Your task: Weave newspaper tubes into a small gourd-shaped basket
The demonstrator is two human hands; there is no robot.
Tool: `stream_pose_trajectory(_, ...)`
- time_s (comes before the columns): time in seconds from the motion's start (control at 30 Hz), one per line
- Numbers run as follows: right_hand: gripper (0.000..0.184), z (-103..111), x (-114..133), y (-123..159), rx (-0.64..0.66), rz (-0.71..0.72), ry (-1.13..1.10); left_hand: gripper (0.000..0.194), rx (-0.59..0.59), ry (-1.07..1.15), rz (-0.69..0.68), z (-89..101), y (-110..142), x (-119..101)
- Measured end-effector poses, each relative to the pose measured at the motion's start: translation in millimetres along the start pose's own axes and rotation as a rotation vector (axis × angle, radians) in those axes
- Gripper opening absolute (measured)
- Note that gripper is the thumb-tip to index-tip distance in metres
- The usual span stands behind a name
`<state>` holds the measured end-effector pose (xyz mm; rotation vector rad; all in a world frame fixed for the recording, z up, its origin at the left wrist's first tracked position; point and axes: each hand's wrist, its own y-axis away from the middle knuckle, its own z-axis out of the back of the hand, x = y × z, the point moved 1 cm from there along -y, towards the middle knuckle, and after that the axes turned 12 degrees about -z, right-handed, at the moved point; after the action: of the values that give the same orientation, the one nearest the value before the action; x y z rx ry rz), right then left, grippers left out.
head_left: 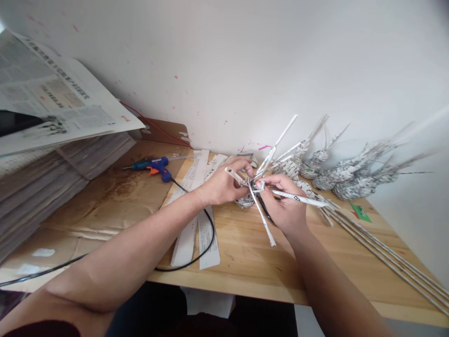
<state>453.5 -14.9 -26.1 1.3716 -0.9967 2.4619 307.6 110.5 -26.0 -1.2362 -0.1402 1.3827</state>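
Observation:
Between my hands is a small woven newspaper piece, its rolled paper tubes sticking out in several directions. My left hand is closed around its left side, thumb and fingers gripping near the rim. My right hand pinches a bent paper tube at the top of the weave. One long tube from the piece passes across my right hand, and another tube points down toward the table. The fingers and tubes partly hide the woven body.
Several finished-looking woven newspaper pieces stand along the wall at right. Long paper tubes lie at the table's right. A blue glue gun rests on cardboard, its black cord crossing newspaper strips. Stacked newspapers fill the left.

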Motion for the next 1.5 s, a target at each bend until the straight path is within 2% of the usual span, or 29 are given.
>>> stream_pose_trajectory(0.13, 0.009, -2.0, 3.3, -1.3, -0.029, -0.011, -0.030, 0.023, 0.001, -0.007, 0.000, -0.5, 0.3, -0.5)
stream_pose_trajectory(0.47, 0.013, 2.6, 3.7, -2.2, -0.023, 0.040, 0.123, 0.023, -0.002, 0.052, 0.036, -2.7, 0.3, -2.0)
stream_pose_trajectory(0.7, 0.012, -0.8, 3.5, -1.0, -0.058, -0.057, 0.091, 0.022, 0.019, 0.027, 0.002, -2.5, 0.7, -2.0)
stream_pose_trajectory(0.9, 0.017, 3.7, 7.0, 0.8, -0.061, 0.150, 0.166, 0.022, 0.017, -0.004, 0.028, -0.9, 0.2, -4.4)
stream_pose_trajectory(1.1, 0.026, 10.0, 10.5, 1.3, -0.158, 0.310, 0.103, 0.022, 0.036, -0.037, -0.029, -0.4, -0.7, -6.7)
stream_pose_trajectory(1.2, 0.027, 12.0, 9.1, -0.9, -0.153, 0.254, 0.139, 0.022, 0.032, -0.032, -0.049, -1.0, -1.0, -6.1)
stream_pose_trajectory(1.3, 0.025, 12.9, 8.2, -1.1, -0.089, 0.171, 0.125, 0.021, 0.036, 0.006, -0.019, -1.1, -1.5, -5.0)
stream_pose_trajectory(1.4, 0.026, 11.7, 10.3, 1.5, -0.019, 0.167, 0.081, 0.019, 0.031, 0.029, -0.005, 0.3, -2.6, -4.2)
stream_pose_trajectory(1.5, 0.033, 9.4, 11.5, 1.8, -0.037, 0.122, 0.022, 0.018, 0.027, 0.030, -0.001, 1.9, -3.3, -3.8)
